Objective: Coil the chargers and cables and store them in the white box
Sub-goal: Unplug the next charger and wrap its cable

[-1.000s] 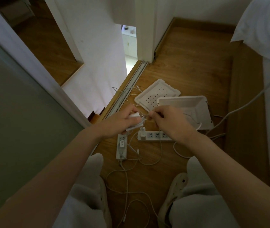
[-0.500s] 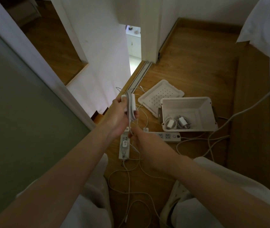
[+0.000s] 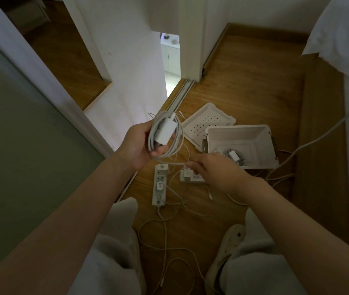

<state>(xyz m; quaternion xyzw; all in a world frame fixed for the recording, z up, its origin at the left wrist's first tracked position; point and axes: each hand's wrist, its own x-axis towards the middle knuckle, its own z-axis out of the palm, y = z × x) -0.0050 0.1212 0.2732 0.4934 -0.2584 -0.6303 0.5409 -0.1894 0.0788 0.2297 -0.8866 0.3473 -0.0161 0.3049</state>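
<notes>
My left hand holds a white charger with its white cable coiled in loops around it, raised above the floor. My right hand pinches the free end of that cable, just right of and below the coil. The white box stands open on the wooden floor to the right, with coiled chargers in its bottom. Its perforated white lid lies beside it, further back.
Two white power strips lie on the floor, one below my left hand with plugs in it, the other partly under my right hand. Loose white cables trail between my knees. A bed edge runs along the right, a sliding-door track on the left.
My left hand has turned the charger so the coil faces up. My right hand has moved right and up with the cable end, from below the left hand.
</notes>
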